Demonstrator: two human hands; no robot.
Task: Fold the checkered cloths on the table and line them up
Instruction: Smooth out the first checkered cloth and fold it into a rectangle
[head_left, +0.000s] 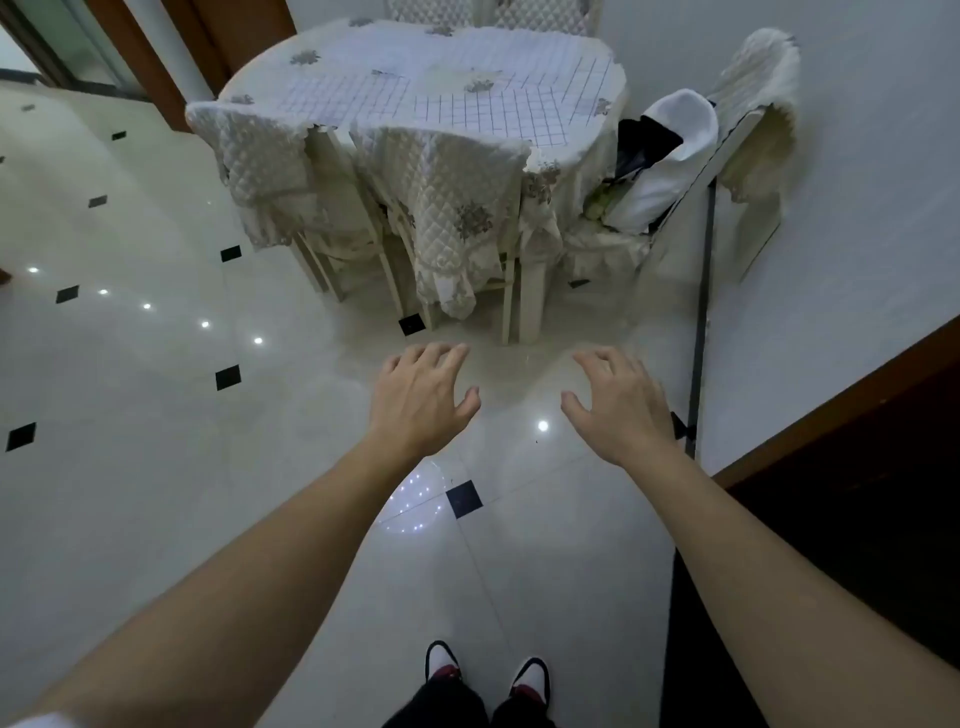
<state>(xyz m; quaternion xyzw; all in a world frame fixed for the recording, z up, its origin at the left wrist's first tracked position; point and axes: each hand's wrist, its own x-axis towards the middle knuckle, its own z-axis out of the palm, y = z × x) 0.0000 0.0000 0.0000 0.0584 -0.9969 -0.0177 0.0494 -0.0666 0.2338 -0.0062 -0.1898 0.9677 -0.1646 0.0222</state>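
Above the pale tiled floor (156, 364), well short of the table (540, 161), the left hand (421, 397) and the right hand (618, 400) are held out side by side, palms down; the fingers are spread and loosely bent; nothing is held by either hand and nothing is touched.

The task is judged to be at its very start; no cloth is yet folded, and the step in hand is taken to be the approach. For the next move the gap to the table must first be closed; two covered chairs (447, 208) are pushed in along the near edge, so a reach over their backs, or a chair drawn aside, is likely to be needed; one cloth can then be taken by two corners.

The checkered cloths (498, 117) are seen on the tabletop, laid flat and unfolded over a flowered tablecloth (447, 78); they are white, crossed by thin dark grid lines; several are spread close together across the top, though their exact number and any overlap cannot be told from this distance; they are judged thin and limp, easily creased by hand.
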